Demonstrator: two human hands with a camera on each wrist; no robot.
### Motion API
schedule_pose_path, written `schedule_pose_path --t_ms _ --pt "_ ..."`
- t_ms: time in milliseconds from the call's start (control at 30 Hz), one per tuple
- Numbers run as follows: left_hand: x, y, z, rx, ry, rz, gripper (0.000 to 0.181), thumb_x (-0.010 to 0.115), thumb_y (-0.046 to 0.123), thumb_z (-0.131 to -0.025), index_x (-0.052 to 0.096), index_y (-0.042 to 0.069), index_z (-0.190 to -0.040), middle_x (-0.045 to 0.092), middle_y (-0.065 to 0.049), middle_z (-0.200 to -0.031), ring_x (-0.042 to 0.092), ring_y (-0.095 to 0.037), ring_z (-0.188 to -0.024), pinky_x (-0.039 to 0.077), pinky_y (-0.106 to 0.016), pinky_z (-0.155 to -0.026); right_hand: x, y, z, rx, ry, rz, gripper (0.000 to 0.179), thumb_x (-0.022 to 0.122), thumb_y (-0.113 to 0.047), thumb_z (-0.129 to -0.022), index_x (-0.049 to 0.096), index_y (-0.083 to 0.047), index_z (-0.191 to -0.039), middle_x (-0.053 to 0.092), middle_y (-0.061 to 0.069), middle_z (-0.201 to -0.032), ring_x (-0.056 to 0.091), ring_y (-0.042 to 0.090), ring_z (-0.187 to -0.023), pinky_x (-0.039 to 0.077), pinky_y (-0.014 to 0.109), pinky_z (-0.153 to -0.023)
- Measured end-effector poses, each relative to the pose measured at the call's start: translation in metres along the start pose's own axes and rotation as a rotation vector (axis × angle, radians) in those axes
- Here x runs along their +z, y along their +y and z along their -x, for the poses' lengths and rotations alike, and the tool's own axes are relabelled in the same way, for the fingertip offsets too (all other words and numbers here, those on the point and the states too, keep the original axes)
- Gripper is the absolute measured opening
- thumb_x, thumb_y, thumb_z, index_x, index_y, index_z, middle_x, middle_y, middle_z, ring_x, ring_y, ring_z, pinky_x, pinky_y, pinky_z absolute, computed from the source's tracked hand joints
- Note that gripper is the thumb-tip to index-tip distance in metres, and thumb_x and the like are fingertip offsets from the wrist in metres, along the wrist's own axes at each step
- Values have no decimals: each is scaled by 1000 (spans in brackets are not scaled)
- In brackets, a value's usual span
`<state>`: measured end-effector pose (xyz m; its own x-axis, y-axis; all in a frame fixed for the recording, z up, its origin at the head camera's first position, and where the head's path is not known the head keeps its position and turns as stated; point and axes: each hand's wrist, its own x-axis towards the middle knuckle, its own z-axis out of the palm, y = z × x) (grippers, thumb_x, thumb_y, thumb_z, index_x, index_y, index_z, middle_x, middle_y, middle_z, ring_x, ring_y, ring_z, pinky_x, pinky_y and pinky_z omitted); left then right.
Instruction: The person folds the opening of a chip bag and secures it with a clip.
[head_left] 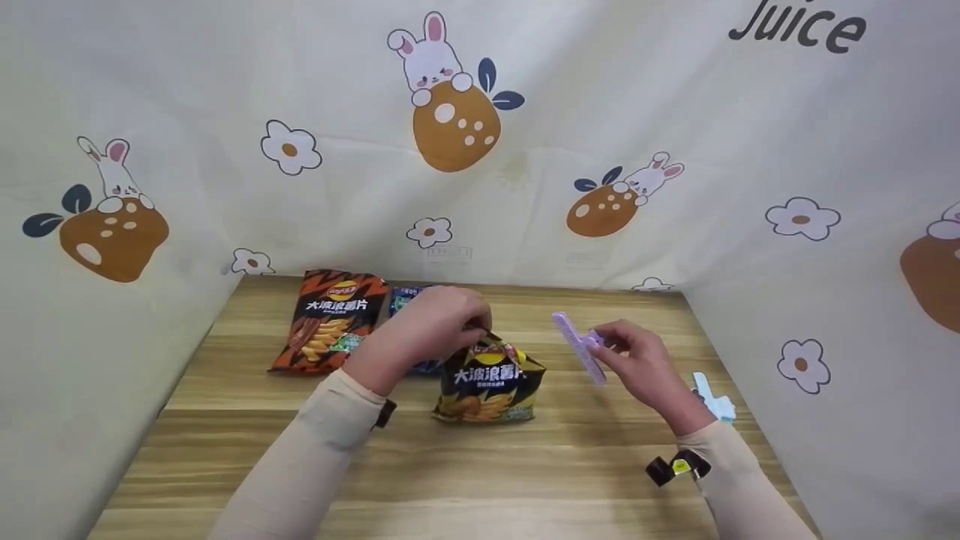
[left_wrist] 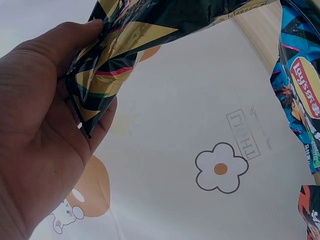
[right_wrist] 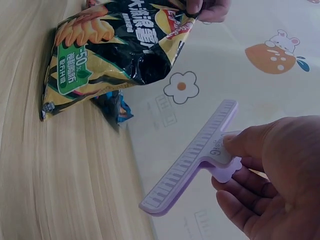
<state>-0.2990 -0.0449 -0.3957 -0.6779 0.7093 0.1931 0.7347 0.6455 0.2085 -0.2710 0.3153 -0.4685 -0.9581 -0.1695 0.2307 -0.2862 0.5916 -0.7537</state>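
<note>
The left hand [head_left: 450, 319] pinches the top of the black-and-yellow chip bag [head_left: 491, 390], mid-table with wood stretching in front of it, while the right hand [head_left: 637, 356] grips the purple clip [head_left: 577, 349] by its handle, well apart from the bag's right edge. The blue bag [head_left: 405, 298] crowds close behind; the light-blue clip [head_left: 716, 401] (partly hidden by the right arm) lies near the table's [head_left: 480, 480] right edge.
</note>
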Motion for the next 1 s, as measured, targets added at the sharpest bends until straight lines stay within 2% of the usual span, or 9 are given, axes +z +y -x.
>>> schedule_pose_path --t_ms 333,567,833,1000 --pt "0 1 -1 -1 -10 12 8 76 20 -105 83 16 -107 78 3 -101 71 -16 -91 61 -40 -87 4 -18 -2 -108 -42 -34 20 80 -10 -103 79 -10 -123 76 1 -110 69 20 -99 58 31 -89" --pt "-1 2 0 4 -4 11 7 76 19 -106 82 15 -105 78 2 -101 72 -17 -92 62 -41 -87 9 -35 -1 -176 -55 -60 18 80 -8 -102 81 -12 -120 74 -2 -107 68 19 -98 57 31 -89" --pt "0 2 -1 4 -4 8 7 76 20 -106 82 15 -106 78 2 -102 72 -18 -92 62 -40 -88 18 -51 -3 -238 -101 -59 14 81 -7 -101 82 -12 -114 74 -1 -104 72 20 -96 61 33 -87" --pt "0 3 -1 12 -1 6 8 76 20 -106 82 15 -106 77 2 -102 71 -17 -91 62 -40 -86 22 -59 0 -280 -111 -17 14 83 -3 -98 82 -12 -108 73 -5 -101 72 18 -94 62 33 -85"
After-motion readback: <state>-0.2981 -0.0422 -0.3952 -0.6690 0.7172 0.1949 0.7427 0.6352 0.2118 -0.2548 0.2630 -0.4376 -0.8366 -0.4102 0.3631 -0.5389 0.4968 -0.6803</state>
